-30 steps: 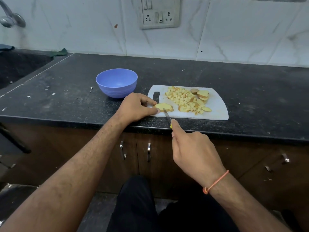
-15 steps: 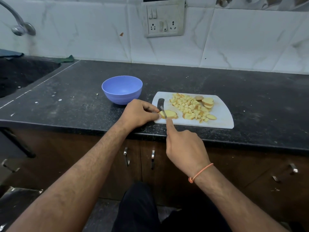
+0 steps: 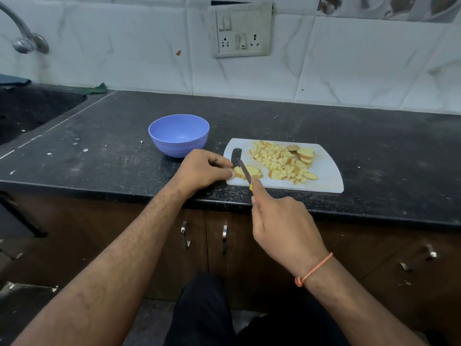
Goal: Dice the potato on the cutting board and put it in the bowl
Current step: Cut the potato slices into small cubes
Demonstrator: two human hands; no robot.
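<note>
slice: a potato slice [image 3: 247, 171] lies flat at the board's near-left corner, just right of the handle slot; its long axis runs left to right along the board's near edge
board: white board [image 3: 326, 171] sits at the counter's front edge, right of the bowl
left hand: left hand [image 3: 202, 169] rests at the board's left edge, thumb and forefinger curled in and pinching the slice's left end; the slice lies straight to the right of those fingertips
right hand: right hand [image 3: 282, 226] comes in from the near side, fingers clamped round the yellow handle, forefinger stretched along the top of the knife
knife: knife [image 3: 244, 171] lies across the slice, tip toward the far-left, handle toward the person; the blade crosses the slice's long axis close to the pinching fingertips
key relation: blade and left fingertips are just beside each other; I judge the next cuts must walk rightward, away from the fingers, or the fingers must back off leftward
diced: a heap of dice [image 3: 279, 162] fills the board's middle, touching a few uncut slices [image 3: 304, 154] at the far-right of the heap
bowl: blue bowl [image 3: 178, 135] stands on the counter [image 3: 374, 146], off the board's far-left corner; nothing shows inside it
nearer hand: the left hand is nearer the bowl
stage: dicing not finished, transfer to bowl not yet begun
</note>
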